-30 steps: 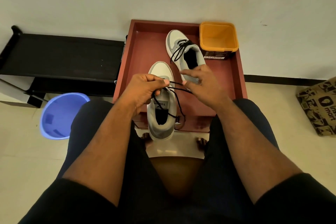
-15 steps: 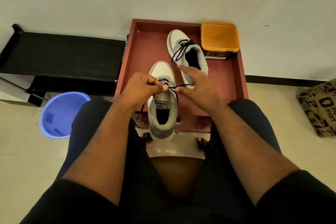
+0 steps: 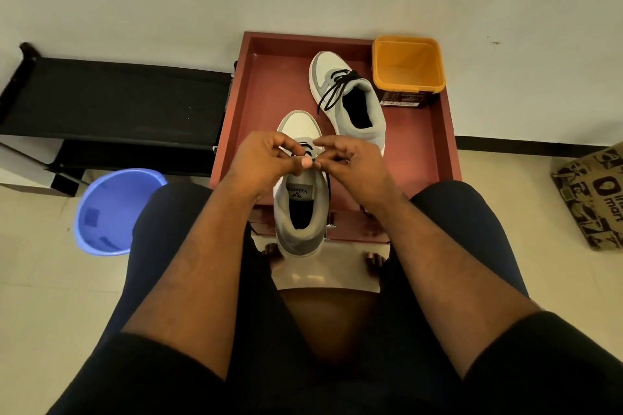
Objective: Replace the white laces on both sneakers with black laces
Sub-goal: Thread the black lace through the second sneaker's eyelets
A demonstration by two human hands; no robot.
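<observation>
Two grey and white sneakers lie on a red-brown tray (image 3: 266, 84). The near sneaker (image 3: 298, 212) points away from me, its heel past the tray's front edge. Over its lacing my left hand (image 3: 266, 162) and my right hand (image 3: 347, 162) meet, each pinching the black lace (image 3: 327, 184) between thumb and fingers. One strand hangs down the shoe's right side. Most of the lacing is hidden under my hands. The far sneaker (image 3: 350, 101) sits behind, laced in black with a loose knot.
An orange tub (image 3: 408, 67) stands in the tray's back right corner. A blue bucket (image 3: 111, 209) sits on the floor at left, below a black bench (image 3: 111, 101). A printed paper bag (image 3: 593, 195) lies at right. The wall is close behind.
My hands have come together over the near sneaker. The lace stretch between them, long a second ago, has shrunk to nothing as my right hand moved left.
</observation>
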